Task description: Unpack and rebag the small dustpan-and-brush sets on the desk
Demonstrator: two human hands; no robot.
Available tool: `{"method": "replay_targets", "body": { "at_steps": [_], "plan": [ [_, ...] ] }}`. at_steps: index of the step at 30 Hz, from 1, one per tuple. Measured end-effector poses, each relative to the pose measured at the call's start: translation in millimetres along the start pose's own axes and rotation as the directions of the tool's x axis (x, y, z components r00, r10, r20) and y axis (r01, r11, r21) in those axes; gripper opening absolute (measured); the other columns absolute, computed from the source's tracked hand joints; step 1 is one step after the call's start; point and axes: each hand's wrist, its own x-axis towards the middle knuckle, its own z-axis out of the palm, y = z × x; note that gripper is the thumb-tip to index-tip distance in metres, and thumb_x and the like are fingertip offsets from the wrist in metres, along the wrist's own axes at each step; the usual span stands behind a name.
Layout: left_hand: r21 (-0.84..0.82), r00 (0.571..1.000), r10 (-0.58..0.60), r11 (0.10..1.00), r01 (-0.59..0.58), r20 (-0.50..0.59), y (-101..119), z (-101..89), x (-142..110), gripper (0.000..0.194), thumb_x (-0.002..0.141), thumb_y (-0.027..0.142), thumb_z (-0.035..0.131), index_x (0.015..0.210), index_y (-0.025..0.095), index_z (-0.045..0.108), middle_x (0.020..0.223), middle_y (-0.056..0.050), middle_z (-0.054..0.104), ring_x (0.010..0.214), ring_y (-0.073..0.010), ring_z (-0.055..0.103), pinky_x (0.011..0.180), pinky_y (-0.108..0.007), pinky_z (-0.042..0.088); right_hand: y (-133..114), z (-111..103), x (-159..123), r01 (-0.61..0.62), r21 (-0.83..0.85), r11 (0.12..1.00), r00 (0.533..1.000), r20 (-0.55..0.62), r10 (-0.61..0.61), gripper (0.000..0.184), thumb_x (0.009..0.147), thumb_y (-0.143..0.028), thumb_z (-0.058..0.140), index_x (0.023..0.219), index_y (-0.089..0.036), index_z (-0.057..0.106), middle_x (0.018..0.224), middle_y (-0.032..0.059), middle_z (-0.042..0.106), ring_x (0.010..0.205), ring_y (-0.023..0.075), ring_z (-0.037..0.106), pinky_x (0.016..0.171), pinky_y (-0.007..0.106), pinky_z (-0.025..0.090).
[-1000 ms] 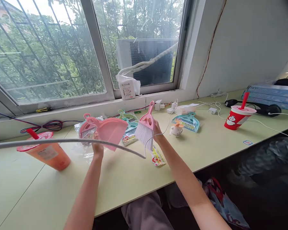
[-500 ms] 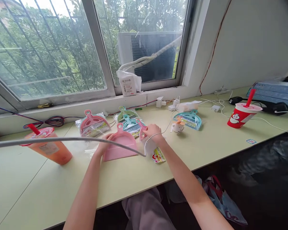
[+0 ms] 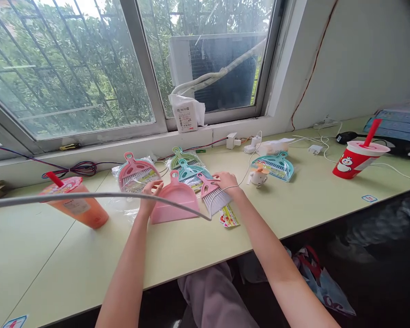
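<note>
A pink dustpan (image 3: 176,200) lies on the table before me, its ringed handle pointing toward the window. Beside its left edge is my left hand (image 3: 150,193), fingers bent and apart, with nothing visible held. To the right, a small pink brush (image 3: 210,186) with pale bristles rests tilted, bristles toward me. My right hand (image 3: 227,181) has its fingers on the far right end of the brush head. Just below the bristles lies a yellow printed card (image 3: 229,216). A grey cable (image 3: 123,196) crosses the view in front of the dustpan.
Wrapped dustpan sets stand around: pink (image 3: 136,173), teal (image 3: 187,172), green (image 3: 182,157), and blue-green (image 3: 276,165). A tilted orange drink cup (image 3: 85,207) is at left, a red cup (image 3: 357,159) at right. A small white figurine (image 3: 258,176) stands near my right hand.
My left hand has come off the dustpan's left side and moved toward its upper left. The brush has turned flatter, and my right hand has shifted from its handle end to the right.
</note>
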Motion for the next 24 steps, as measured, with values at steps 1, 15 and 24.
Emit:
{"method": "replay_targets", "body": {
  "at_steps": [1,15,24],
  "plan": [
    [0.029,1.0,0.013,0.999,-0.014,0.02,0,0.5,-1,0.051,0.078,0.063,0.06,0.098,0.018,0.073,0.105,-0.012,0.071,0.089,-0.0257,0.062,0.088,-0.038,0.046,3,2,2,0.004,0.014,1.0,1.0,0.016,-0.004,0.031,0.09,-0.033,0.069,0.121,-0.029,0.071,0.116,0.0043,0.074,0.113,0.0198,0.064,0.094,0.032,0.043],
    [-0.476,0.981,-0.19,0.867,0.151,-0.034,-5,-2.4,6,0.056,0.074,0.057,0.067,0.113,0.017,0.06,0.099,-0.007,0.067,0.092,-0.0196,0.062,0.081,-0.029,0.048,-7,-13,6,0.245,0.704,0.667,0.954,-0.298,-0.036,0.03,0.086,-0.046,0.068,0.098,-0.021,0.079,0.099,0.0065,0.076,0.08,0.0159,0.063,0.075,0.029,0.048],
    [-0.604,0.961,-0.075,0.763,0.228,0.268,52,20.0,-20,0.063,0.078,0.065,0.068,0.117,0.016,0.07,0.119,-0.012,0.071,0.111,-0.0288,0.065,0.092,-0.035,0.052,-58,11,-18,0.371,0.751,0.545,0.925,-0.347,-0.152,0.036,0.084,-0.052,0.069,0.095,-0.019,0.078,0.093,0.0074,0.075,0.076,0.0166,0.062,0.074,0.031,0.049]
  ]
}}
